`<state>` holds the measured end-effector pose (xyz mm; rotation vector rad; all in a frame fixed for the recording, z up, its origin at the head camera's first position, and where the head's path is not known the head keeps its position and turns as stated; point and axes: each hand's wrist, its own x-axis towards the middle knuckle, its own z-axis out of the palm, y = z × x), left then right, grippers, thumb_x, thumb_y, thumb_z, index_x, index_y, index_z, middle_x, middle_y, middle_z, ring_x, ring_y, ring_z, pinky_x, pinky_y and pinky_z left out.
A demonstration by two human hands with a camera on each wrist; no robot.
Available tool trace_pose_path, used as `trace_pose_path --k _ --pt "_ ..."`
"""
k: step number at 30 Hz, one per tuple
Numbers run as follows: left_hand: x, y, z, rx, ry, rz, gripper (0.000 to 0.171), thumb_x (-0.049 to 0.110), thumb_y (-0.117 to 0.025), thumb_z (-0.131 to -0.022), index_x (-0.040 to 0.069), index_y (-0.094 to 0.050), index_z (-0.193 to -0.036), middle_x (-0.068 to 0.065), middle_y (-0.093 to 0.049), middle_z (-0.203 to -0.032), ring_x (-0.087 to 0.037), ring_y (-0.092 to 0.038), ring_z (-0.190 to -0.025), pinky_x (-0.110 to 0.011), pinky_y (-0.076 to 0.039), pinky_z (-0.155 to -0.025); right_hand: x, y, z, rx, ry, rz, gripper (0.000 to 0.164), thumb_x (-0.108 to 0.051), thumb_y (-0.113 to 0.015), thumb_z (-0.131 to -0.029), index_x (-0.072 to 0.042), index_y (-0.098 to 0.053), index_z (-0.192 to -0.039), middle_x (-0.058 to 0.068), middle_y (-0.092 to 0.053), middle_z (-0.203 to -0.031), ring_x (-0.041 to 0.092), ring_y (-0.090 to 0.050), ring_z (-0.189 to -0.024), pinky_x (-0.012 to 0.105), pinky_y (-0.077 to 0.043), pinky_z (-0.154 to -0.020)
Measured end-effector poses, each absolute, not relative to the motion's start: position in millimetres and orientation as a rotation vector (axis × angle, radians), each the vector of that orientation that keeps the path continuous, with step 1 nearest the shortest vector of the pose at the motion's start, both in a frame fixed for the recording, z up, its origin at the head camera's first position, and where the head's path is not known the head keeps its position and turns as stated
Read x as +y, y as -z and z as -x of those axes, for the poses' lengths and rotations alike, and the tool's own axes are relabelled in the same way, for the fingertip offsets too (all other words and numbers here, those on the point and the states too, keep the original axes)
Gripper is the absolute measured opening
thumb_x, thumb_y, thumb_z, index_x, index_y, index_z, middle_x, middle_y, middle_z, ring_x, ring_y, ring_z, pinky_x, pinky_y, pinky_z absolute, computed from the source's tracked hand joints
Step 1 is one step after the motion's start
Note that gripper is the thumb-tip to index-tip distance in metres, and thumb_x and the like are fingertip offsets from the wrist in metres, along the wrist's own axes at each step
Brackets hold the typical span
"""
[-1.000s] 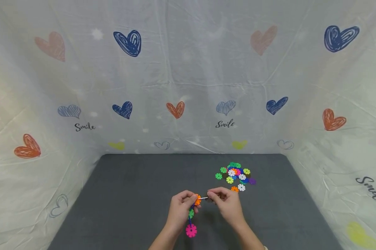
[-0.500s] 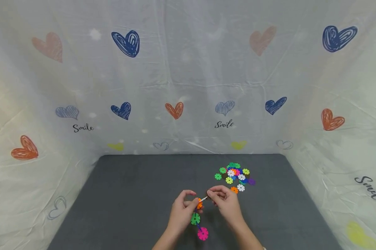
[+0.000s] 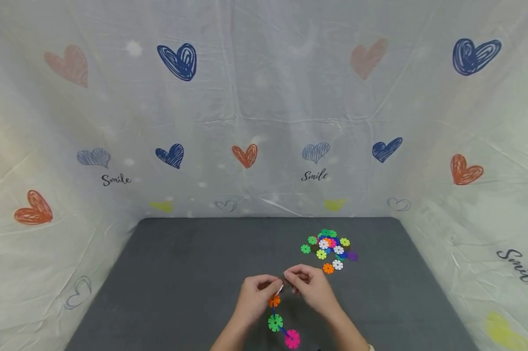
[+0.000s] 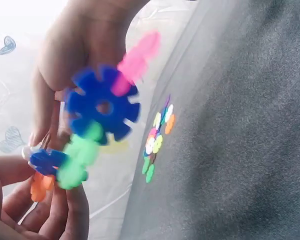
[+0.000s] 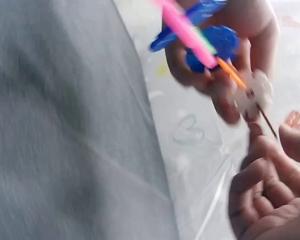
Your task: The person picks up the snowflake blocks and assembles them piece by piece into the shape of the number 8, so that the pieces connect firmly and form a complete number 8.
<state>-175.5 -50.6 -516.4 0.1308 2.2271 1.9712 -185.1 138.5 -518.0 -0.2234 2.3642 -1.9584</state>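
Note:
A chain of notched plastic snowflake discs hangs from my left hand, which pinches it near the white disc. Below the fingers come an orange disc, a green disc and a pink disc. Blue discs link them edge-on; one blue disc faces the left wrist camera. Edge-on, a thin brown disc sticks out of the white one. My right hand is close to this brown disc, thumb a little apart from the curled fingers; whether it touches is unclear.
A loose pile of colourful snowflake discs lies on the dark grey table, behind and right of the hands. An orange disc is at the pile's near edge. A white heart-print cloth surrounds the table.
The chain has swung down and right and now hangs lower beneath my left hand. The white disc has tilted up. My right hand has moved slightly left, its fingertips coming away from the brown disc.

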Motion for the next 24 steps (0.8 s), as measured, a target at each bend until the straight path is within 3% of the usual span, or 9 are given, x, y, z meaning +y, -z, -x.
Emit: trace_pose_path --k 6,10,14,19,24 --pt "-56 517 177 2.134 -2.088 0.082 0.027 0.025 -0.072 -0.095 -0.001 -0.077 -0.099 -0.012 -0.077 -0.087 -0.013 -0.069 -0.066 -0.025 -0.055 -0.062 181 529 215 2.608 1.783 0.003 0.025 -0.028 -0.071 -0.096 -0.007 -0.074 -0.109 0.015 -0.075 -0.097 0.021 -0.069 -0.082 0.027 -0.054 -0.067" --pt "-63 517 179 2.127 -2.126 0.174 0.028 0.027 -0.072 -0.095 0.0 -0.076 -0.1 -0.012 -0.077 -0.088 -0.014 -0.07 -0.069 -0.025 -0.056 -0.063 224 544 241 2.864 1.568 -0.272 0.029 -0.023 -0.072 -0.095 -0.003 -0.071 -0.116 0.015 -0.074 -0.105 0.03 -0.069 -0.097 0.04 -0.057 -0.079" --pt "-66 518 181 2.151 -2.122 0.202 0.028 0.029 -0.073 -0.094 0.002 -0.077 -0.1 -0.008 -0.077 -0.088 -0.013 -0.069 -0.072 -0.025 -0.055 -0.063 259 561 257 3.025 1.352 -0.508 0.038 -0.016 -0.068 -0.096 0.004 -0.062 -0.128 0.027 -0.064 -0.122 0.043 -0.058 -0.112 0.057 -0.048 -0.095" --pt "-68 519 181 2.134 -2.116 0.187 0.03 0.031 -0.073 -0.094 0.002 -0.077 -0.1 -0.007 -0.077 -0.088 -0.013 -0.069 -0.073 -0.025 -0.056 -0.064 284 580 264 3.04 1.075 -0.624 0.059 -0.017 -0.068 -0.095 0.007 -0.045 -0.144 0.038 -0.039 -0.143 0.054 -0.034 -0.129 0.065 -0.028 -0.11" --pt "-69 518 179 2.088 -2.145 0.17 0.032 0.031 -0.071 -0.095 0.0 -0.076 -0.101 -0.012 -0.077 -0.09 -0.016 -0.072 -0.072 -0.026 -0.058 -0.065 289 591 268 3.009 0.967 -0.569 0.056 -0.019 -0.065 -0.098 0.006 -0.047 -0.145 0.038 -0.036 -0.142 0.056 -0.037 -0.126 0.066 -0.033 -0.108"
